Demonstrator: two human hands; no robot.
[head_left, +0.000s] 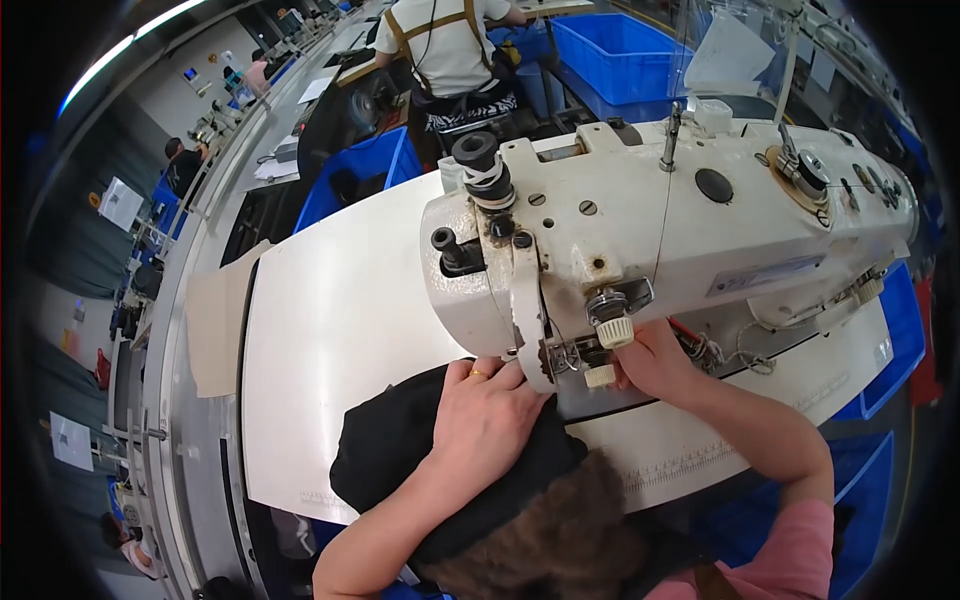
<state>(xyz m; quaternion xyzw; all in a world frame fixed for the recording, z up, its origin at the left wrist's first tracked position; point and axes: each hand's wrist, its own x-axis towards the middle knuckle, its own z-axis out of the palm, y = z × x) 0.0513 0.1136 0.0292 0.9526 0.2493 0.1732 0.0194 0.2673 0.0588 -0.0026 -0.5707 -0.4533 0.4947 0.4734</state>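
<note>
A white industrial sewing machine (640, 215) stands before me, its head above a piece of black cloth (390, 440). My left hand (485, 412), with a ring on one finger, rests on the cloth with fingers bent and closed on it, close beside the needle area. The fingertips are partly hidden by the machine head. My right hand (655, 362) reaches behind the tension knobs (614, 330); its fingers are mostly hidden. Below the cloth lies a brown fluffy patch (560, 530); I cannot tell whether it belongs to the cloth.
The white tabletop (330, 310) carries a ruler scale along its front edge. Tan card (222, 325) lies at its left. Blue bins stand behind (620, 60), beyond the table's far edge (365, 170) and at the lower right (850, 510). A person (440, 45) sits ahead.
</note>
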